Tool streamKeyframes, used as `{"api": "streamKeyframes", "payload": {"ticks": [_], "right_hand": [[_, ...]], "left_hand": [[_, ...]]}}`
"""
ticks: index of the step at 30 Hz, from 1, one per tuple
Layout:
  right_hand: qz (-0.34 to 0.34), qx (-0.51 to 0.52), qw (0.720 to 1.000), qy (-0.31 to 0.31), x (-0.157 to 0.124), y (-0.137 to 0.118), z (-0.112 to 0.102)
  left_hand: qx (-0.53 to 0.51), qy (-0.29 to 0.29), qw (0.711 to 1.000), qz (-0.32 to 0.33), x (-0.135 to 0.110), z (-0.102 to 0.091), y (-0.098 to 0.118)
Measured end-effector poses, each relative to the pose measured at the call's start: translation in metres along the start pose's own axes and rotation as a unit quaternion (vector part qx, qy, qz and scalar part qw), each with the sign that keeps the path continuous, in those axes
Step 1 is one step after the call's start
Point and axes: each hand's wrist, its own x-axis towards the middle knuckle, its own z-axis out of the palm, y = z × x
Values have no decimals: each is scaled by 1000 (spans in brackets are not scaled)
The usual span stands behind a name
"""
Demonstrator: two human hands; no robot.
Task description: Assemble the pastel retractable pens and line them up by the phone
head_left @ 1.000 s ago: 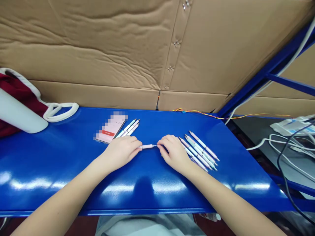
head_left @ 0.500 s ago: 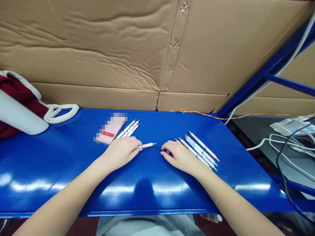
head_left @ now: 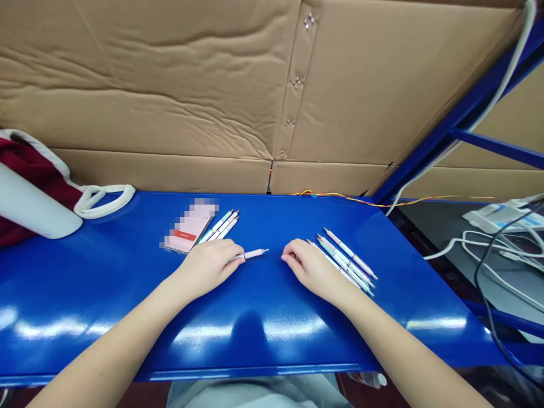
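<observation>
My left hand (head_left: 211,263) is closed round a pale pink pen (head_left: 255,253), whose thin metal tip points right toward my other hand. Beyond the knuckles lie several light-coloured pens (head_left: 227,225), side by side and partly covered by the hand. They rest against a pink notepad (head_left: 191,225) with a red label. A short gap to the right, my right hand (head_left: 312,265) hovers or rests low over the table with thumb and fingertips pressed together. Whatever they pinch, if anything, is hidden. Beside and partly behind this hand is another row of several pastel pens (head_left: 351,255), slanting down to the right.
The glossy blue table (head_left: 127,255) backs onto a cardboard wall (head_left: 170,113). At far left are a white cylinder (head_left: 38,198) and a dark red bag (head_left: 29,164) with white handles. White cables (head_left: 480,249) and a blue frame bar (head_left: 501,148) stand at the right.
The thumb and fingers of my right hand have closed together, and the hand has shifted slightly right. My left hand still holds the pink pen in nearly the same place. The view has tilted slightly.
</observation>
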Motion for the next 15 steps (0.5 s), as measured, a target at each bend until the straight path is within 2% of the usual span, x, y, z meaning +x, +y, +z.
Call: {"api": "streamKeyframes", "payload": {"ticks": [3, 6, 9, 15], "right_hand": [[76, 189, 978, 41, 4, 1, 9], [104, 337, 935, 29, 6, 2, 17], [100, 382, 918, 21, 5, 2, 20], [95, 388, 917, -7, 4, -2, 21]], "left_hand": [[-7, 3, 1000, 14, 0, -1, 3], [-8, 8, 1000, 26, -1, -1, 5], [-6, 12, 999, 33, -1, -1, 5], [-2, 17, 999, 47, 0, 1, 6]]}}
